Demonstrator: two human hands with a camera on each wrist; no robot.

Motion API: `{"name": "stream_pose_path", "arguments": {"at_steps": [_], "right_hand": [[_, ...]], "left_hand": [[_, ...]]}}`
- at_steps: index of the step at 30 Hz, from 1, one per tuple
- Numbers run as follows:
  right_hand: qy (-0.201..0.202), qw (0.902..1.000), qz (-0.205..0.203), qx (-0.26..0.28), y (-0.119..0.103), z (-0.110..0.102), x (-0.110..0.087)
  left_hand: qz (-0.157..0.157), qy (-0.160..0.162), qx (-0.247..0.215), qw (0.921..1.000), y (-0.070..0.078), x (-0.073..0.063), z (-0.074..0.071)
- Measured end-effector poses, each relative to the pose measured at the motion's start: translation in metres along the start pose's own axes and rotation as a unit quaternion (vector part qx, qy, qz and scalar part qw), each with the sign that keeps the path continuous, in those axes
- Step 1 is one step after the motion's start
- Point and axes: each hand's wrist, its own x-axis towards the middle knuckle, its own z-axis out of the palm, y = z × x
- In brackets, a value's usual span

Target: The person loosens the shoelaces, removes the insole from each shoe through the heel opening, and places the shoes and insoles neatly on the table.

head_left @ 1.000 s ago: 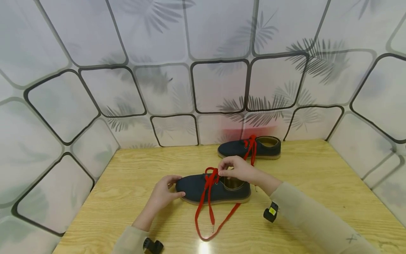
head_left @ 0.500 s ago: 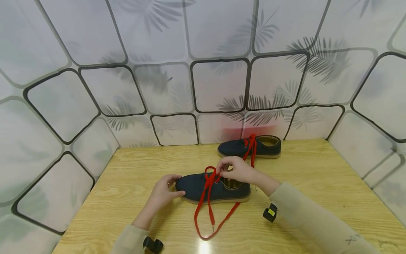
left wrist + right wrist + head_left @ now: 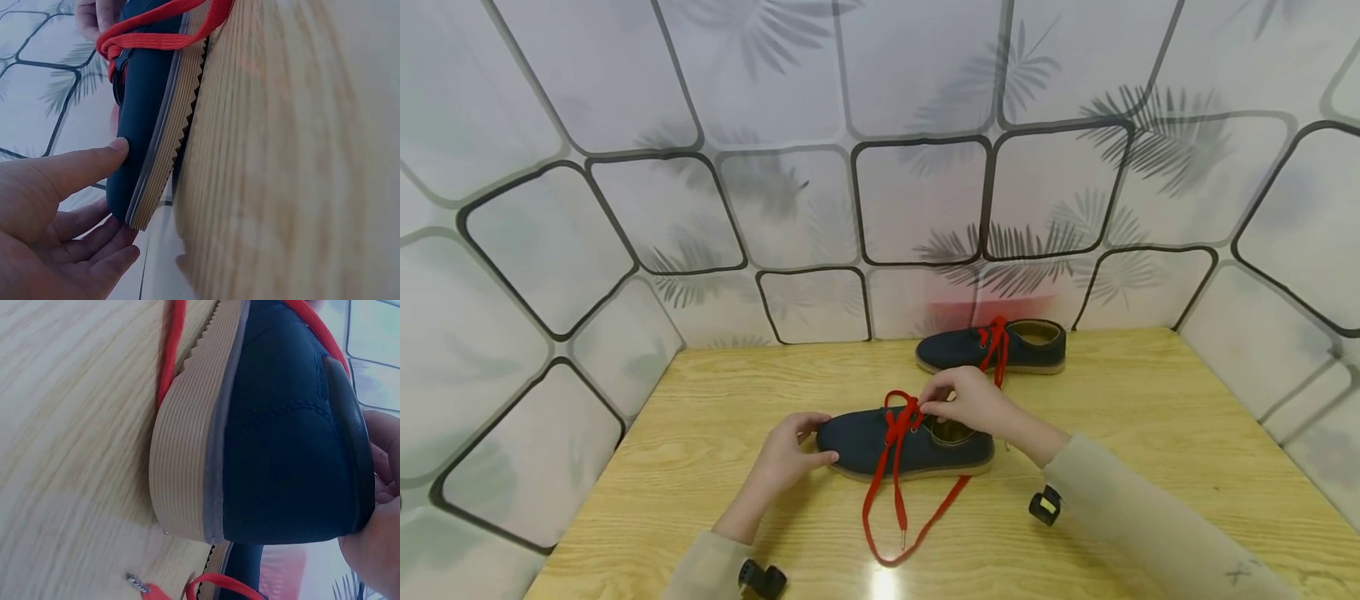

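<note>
A navy shoe with a pale ridged sole lies on the table, toe to the left. My left hand grips its toe, the thumb on the near side and the fingers around the front, as the left wrist view shows. A red shoelace is threaded through the eyelets, with a loop standing up over the tongue. At the opening, my right hand pinches the lace beside the knot between thumb and fingers. From the right wrist, the shoe's heel hides the fingertips. Long lace ends trail over the near side onto the table.
A matching navy shoe with tied red laces stands behind at the back right, close to the wall. The wooden table is enclosed by a patterned cloth backdrop behind and at both sides.
The right hand shifts slightly at the knot, with its fingers staying on the lace. The left hand and both shoes keep their places.
</note>
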Motion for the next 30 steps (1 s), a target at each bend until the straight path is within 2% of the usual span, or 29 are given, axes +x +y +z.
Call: {"name": "stream_pose_path", "arguments": {"at_steps": [6, 12, 16, 22, 25, 30], "right_hand": [[-0.001, 0.9995, -0.014, -0.029, -0.0033, 0.0009, -0.0023], [0.002, 0.9957, -0.057, -0.073, -0.0003, 0.0018, -0.0036], [0.008, 0.9967, -0.050, -0.063, 0.0007, 0.0020, -0.0036], [0.042, 0.9966, -0.038, -0.060, 0.0015, 0.0053, -0.0036], [0.049, 0.9975, -0.032, -0.039, 0.0021, 0.0064, -0.0047], [0.039, 0.9976, -0.010, 0.056, 0.0050, 0.0063, -0.0056]], "left_hand": [[0.005, 0.002, 0.001, 1.0000, -0.0013, 0.0022, -0.0010], [0.006, 0.000, 0.002, 1.0000, -0.0011, 0.0020, -0.0007], [0.002, -0.002, 0.004, 1.0000, 0.0000, 0.0009, -0.0005], [0.002, -0.002, 0.001, 1.0000, 0.0024, 0.0006, -0.0015], [0.004, -0.002, 0.000, 1.0000, 0.0029, 0.0003, -0.0019], [0.004, -0.002, -0.001, 1.0000, 0.0018, -0.0004, -0.0014]]}}
